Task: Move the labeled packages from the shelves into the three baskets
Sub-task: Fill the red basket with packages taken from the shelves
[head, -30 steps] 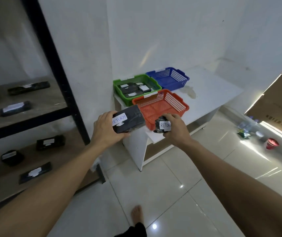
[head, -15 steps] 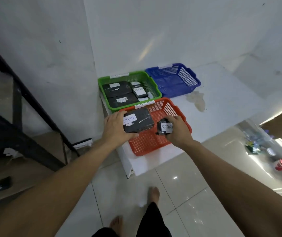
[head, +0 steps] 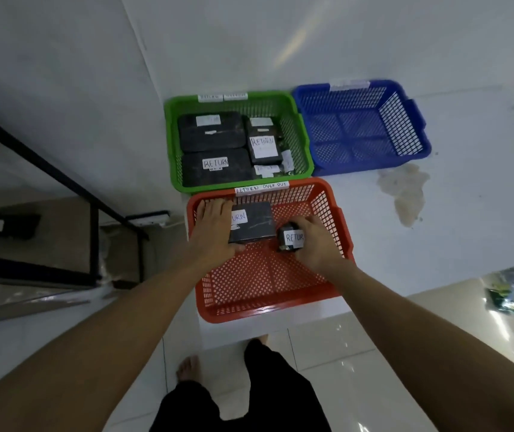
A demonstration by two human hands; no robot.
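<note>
Over the orange basket [head: 327,210], I hold a flat package [head: 254,221] in my left hand [head: 213,227], a small package [head: 290,238] in my right hand [head: 316,241], both gripped: lower to mesh, then release.

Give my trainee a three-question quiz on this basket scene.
1. True or false: the blue basket holds packages.
2. Which basket are both hands inside? A green B orange C blue
3. Fill in: the small package in the right hand reads ____.

Key: 1 false, it holds none; packages lie in the green basket. 2 B, the orange basket, where the left hand holds a flat package. 3 RETURN.
</note>
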